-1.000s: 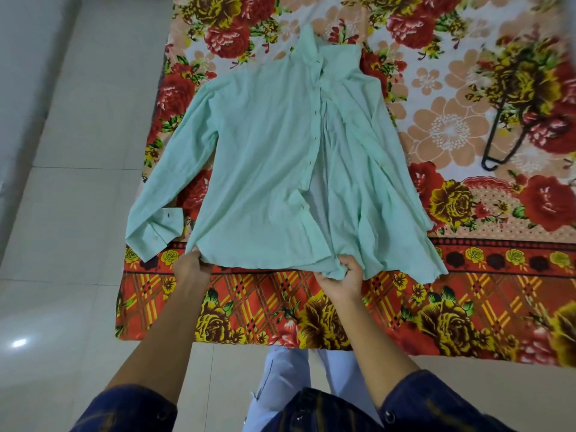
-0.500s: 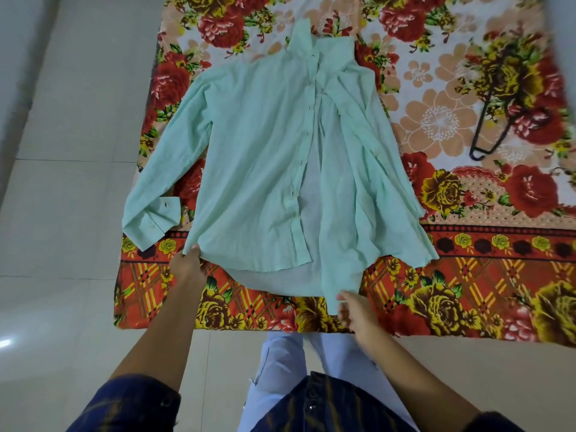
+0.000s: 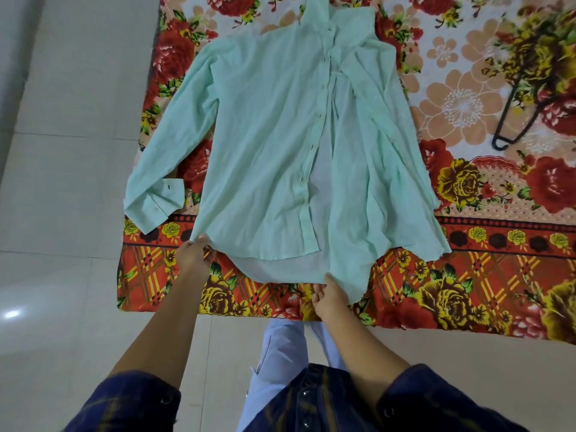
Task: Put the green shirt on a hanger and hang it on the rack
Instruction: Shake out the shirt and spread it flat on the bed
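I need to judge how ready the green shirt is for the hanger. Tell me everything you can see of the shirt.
The green shirt is pale mint, long-sleeved, of thin, slightly wrinkled fabric. It lies spread front-up on the floral bedspread, collar at the far end, hem nearest the person. The button placket is undone lower down, baring the paler inside. One sleeve stretches toward the floor side, cuff folded. The left hand pinches one hem corner; the right hand grips the other front panel's hem.
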